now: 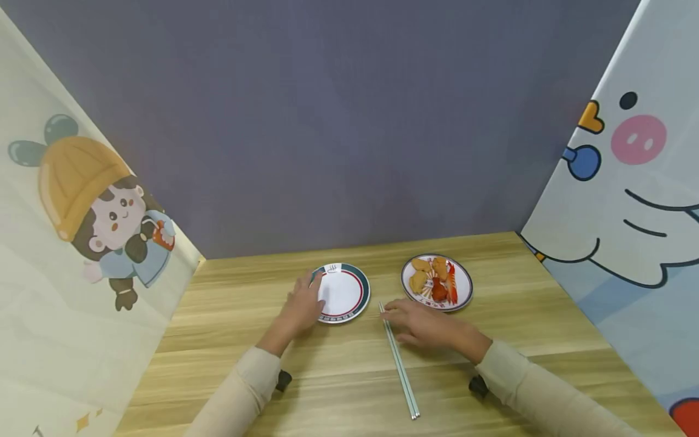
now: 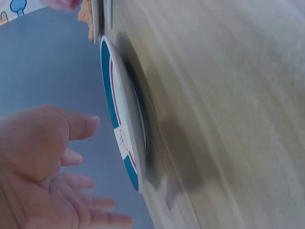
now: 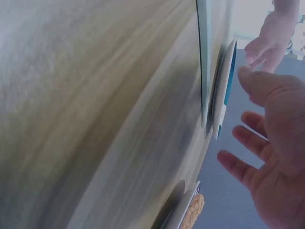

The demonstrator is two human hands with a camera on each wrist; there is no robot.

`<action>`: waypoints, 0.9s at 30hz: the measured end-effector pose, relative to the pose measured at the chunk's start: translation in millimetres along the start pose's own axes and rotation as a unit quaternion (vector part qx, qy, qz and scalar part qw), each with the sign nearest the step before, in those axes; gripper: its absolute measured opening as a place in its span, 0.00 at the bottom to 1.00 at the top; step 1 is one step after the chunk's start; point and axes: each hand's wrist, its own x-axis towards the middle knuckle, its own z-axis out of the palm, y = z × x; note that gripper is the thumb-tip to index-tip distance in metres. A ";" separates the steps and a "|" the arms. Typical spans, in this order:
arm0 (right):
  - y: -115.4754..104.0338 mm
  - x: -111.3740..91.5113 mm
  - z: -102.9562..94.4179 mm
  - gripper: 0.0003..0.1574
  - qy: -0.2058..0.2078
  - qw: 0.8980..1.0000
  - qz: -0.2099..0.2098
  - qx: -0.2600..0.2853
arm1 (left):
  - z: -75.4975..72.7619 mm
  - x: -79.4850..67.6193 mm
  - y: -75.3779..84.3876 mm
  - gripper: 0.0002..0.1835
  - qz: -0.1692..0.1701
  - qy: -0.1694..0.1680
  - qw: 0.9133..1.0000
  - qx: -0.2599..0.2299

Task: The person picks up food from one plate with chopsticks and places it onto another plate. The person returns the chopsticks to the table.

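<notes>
In the head view, my left hand (image 1: 300, 308) is at the left edge of a white plate (image 1: 343, 292) with a dark green and red rim. The left wrist view shows that hand (image 2: 45, 171) with fingers extended, a gap between it and the plate (image 2: 123, 109). A pair of pale green chopsticks (image 1: 401, 368) lies lengthwise on the table. Beside their far end, my right hand (image 1: 423, 325) hovers with fingers spread and slightly bent. From the right wrist, the fingers of the right hand (image 3: 279, 143) hold nothing, apart from the chopsticks (image 3: 205, 62).
A second plate (image 1: 465, 290) stands at the back right, bearing several golden fried pieces (image 1: 419, 281), a reddish piece (image 1: 438, 290) and a red shrimp (image 1: 451, 285). Behind the wooden table (image 1: 229, 328) rises a grey panel (image 1: 349, 133), with cartoon-printed walls at both sides.
</notes>
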 end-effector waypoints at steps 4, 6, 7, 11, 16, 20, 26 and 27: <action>-1.9 0.1 4.9 0.29 0.007 0.999 -0.047 0.009 | -1.5 2.9 -7.3 0.38 -0.016 0.009 0.999 -0.026; -3.4 0.2 8.0 0.26 0.009 0.997 -0.074 0.005 | -1.5 4.6 -10.7 0.37 -0.025 0.010 0.999 -0.031; -4.3 0.5 9.4 0.24 0.010 0.996 -0.088 0.001 | -1.2 5.3 -12.2 0.37 -0.029 0.010 0.999 -0.032; -8.8 2.3 12.8 0.18 0.009 0.990 -0.141 -0.015 | -0.1 7.9 -15.8 0.35 -0.035 0.007 0.999 -0.023; -15.3 3.5 11.9 0.16 0.003 0.985 -0.175 0.005 | 1.0 9.0 -16.7 0.34 -0.044 -0.005 0.999 -0.025; -15.8 2.0 10.8 0.14 -0.006 0.985 -0.173 0.012 | 1.3 10.5 -17.3 0.31 -0.045 -0.010 0.999 -0.017; -12.8 -1.5 9.2 0.12 -0.033 0.987 -0.151 0.034 | 0.9 12.3 -19.9 0.20 -0.039 0.007 0.999 -0.001; -13.0 -1.8 9.0 0.12 -0.039 0.988 -0.146 0.039 | 1.0 12.2 -20.4 0.19 -0.037 0.013 0.999 0.004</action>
